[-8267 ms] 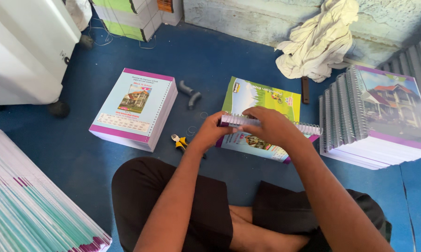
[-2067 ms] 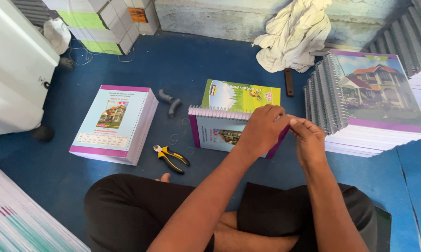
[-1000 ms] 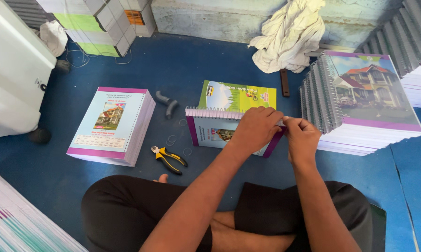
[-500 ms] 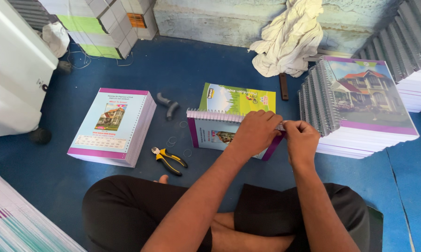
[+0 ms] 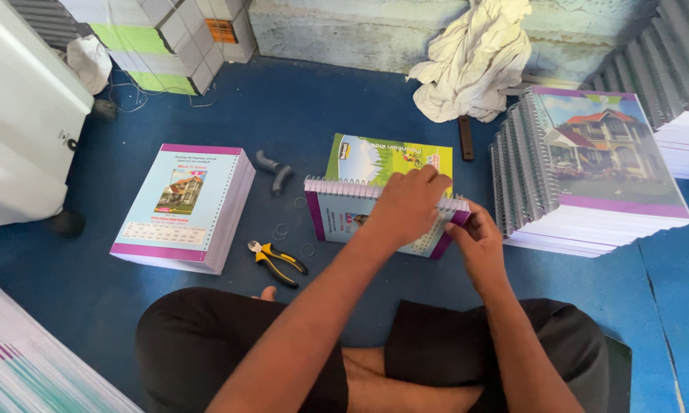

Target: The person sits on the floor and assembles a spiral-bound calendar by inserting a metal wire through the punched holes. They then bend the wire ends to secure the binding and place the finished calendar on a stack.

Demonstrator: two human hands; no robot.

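Your left hand (image 5: 409,206) presses down flat on the spiral-bound booklet (image 5: 344,222), which lies on the blue floor (image 5: 207,321) just in front of your crossed legs. Your right hand (image 5: 478,245) pinches at the right end of the wire spine (image 5: 344,186), fingers closed on it. The booklet looks light and stiff enough to stay flat, but the thin wire coil should bend easily, so hold the cover, not the loops. Yellow-handled pliers (image 5: 275,260) lie near its left edge; a loose stack (image 5: 184,203) sits further left, bound booklets (image 5: 589,168) to the right.
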